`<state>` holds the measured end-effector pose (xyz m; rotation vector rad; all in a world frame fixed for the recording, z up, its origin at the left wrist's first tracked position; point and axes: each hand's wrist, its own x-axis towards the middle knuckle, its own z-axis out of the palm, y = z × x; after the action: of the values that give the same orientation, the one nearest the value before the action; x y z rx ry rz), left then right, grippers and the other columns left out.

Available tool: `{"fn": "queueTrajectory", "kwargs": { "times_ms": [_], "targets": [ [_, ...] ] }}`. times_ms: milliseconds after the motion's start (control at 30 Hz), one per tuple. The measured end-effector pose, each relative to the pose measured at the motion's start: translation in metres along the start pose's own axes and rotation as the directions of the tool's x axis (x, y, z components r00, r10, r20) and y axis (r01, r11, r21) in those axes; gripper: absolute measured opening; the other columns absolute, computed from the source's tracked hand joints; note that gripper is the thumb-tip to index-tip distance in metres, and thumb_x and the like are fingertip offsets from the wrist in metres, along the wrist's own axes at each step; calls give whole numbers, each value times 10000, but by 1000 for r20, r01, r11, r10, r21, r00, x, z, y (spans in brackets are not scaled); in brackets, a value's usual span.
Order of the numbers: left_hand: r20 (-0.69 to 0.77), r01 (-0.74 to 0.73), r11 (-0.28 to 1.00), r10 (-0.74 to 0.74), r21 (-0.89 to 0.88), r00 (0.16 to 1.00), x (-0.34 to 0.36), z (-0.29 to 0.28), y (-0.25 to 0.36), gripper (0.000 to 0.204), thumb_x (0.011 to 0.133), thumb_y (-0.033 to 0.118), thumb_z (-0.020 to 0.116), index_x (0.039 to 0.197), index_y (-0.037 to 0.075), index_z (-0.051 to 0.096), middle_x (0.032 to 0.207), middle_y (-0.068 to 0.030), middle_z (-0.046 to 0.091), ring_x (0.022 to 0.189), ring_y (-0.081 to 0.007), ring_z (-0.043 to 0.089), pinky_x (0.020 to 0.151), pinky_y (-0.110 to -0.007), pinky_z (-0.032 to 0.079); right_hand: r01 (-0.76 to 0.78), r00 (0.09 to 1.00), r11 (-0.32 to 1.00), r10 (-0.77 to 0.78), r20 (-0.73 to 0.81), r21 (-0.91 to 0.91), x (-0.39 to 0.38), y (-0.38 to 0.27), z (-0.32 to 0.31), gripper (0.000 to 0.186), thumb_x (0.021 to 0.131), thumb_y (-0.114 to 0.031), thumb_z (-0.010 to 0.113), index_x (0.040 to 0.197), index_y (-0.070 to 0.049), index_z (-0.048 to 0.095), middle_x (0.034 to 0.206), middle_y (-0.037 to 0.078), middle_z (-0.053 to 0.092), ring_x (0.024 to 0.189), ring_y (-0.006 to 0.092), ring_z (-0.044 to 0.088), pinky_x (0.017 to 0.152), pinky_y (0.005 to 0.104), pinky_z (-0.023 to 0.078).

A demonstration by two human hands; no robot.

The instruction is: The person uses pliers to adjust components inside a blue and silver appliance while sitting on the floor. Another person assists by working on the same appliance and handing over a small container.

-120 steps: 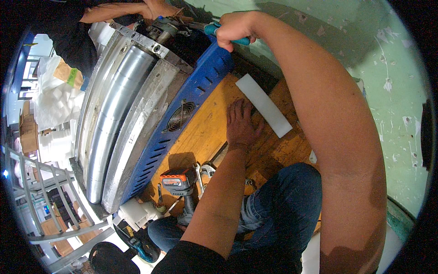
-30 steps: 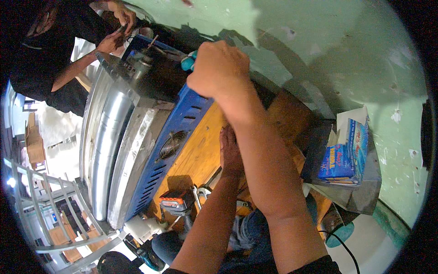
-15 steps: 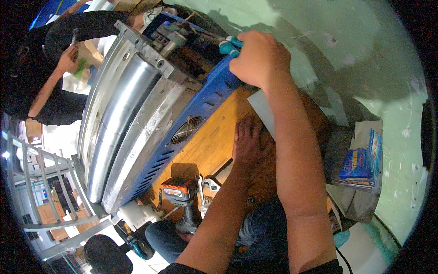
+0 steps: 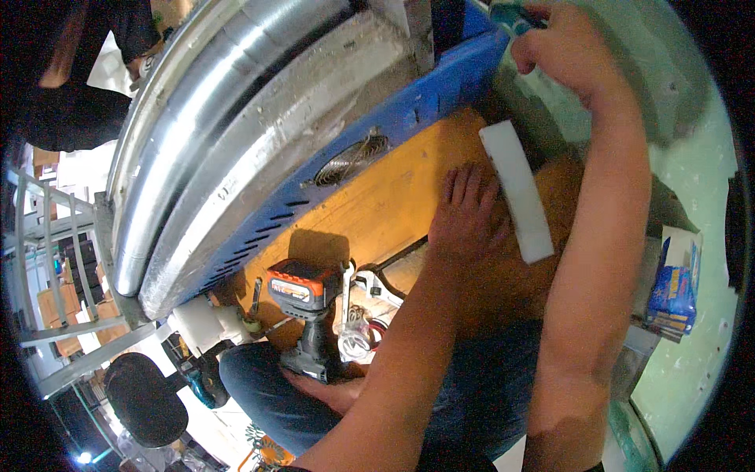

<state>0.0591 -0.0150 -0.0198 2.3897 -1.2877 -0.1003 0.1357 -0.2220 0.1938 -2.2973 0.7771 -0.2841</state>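
Observation:
My right hand (image 4: 568, 55) is closed on teal-handled pliers (image 4: 511, 22) at the upper corner of the blue vented panel (image 4: 448, 82) of a machine with a steel roller (image 4: 204, 98). My left hand (image 4: 464, 204) rests open, fingers apart, on the wooden board (image 4: 389, 193), just left of a white flat strip (image 4: 515, 189). Below it, left of my forearm, a cordless drill (image 4: 303, 291) with an orange-trimmed battery stands beside wrenches (image 4: 373, 283) and small loose parts. The jaws of the pliers are out of sight or too small to make out.
A co-worker in dark clothing (image 4: 79, 110) is at the upper left, beyond the machine. A green wall (image 4: 692, 181) runs along the right, with a blue box (image 4: 668, 279) by it. A metal railing (image 4: 59, 244) and a black cushioned pad (image 4: 145, 397) are at the lower left.
My view has swung, so the machine looms larger and higher. My right hand and pliers have moved up and right in view. The co-worker has shifted; their hands at the machine's end have left that spot.

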Motion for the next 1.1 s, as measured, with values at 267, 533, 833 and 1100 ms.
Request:
{"fn": "queueTrajectory", "kwargs": {
  "times_ms": [267, 533, 833, 1100],
  "targets": [
    [-47, 18, 995, -22, -95, 999, 7, 2, 3, 700, 864, 483, 664, 1387, 37, 533, 1510, -244, 455, 1424, -421, 403, 1256, -564, 215, -7, 1000, 960, 4, -12, -280, -22, -39, -17, 406, 594, -52, 799, 987, 42, 761, 986, 217, 752, 908, 319, 713, 809, 414, 554],
    [-38, 40, 997, -42, -58, 998, 5, 16, -2, 711, 863, 480, 669, 1418, 60, 528, 1545, -224, 430, 1486, -397, 337, 1269, -555, 185, -283, 958, 922, 282, -43, -264, -29, -62, -5, 376, 585, -89, 778, 935, 48, 766, 979, 210, 752, 887, 342, 713, 770, 412, 558],
    [-73, 13, 1000, -15, -26, 997, 8, 15, -2, 758, 834, 498, 707, 1424, 58, 528, 1491, -232, 465, 1456, -396, 377, 1260, -557, 216, -8, 1000, 930, 3, -14, -367, -18, -37, -16, 306, 592, -99, 768, 867, 36, 776, 902, 229, 746, 807, 345, 719, 727, 426, 564],
    [-92, -19, 1000, 19, -4, 996, 12, 8, 6, 729, 819, 478, 725, 1388, 56, 553, 1469, -232, 490, 1415, -405, 425, 1247, -539, 258, -101, 987, 984, 118, 110, -150, -19, -27, -29, 351, 585, -96, 781, 900, 59, 774, 966, 262, 751, 872, 377, 731, 757, 436, 573]
  ]
}}
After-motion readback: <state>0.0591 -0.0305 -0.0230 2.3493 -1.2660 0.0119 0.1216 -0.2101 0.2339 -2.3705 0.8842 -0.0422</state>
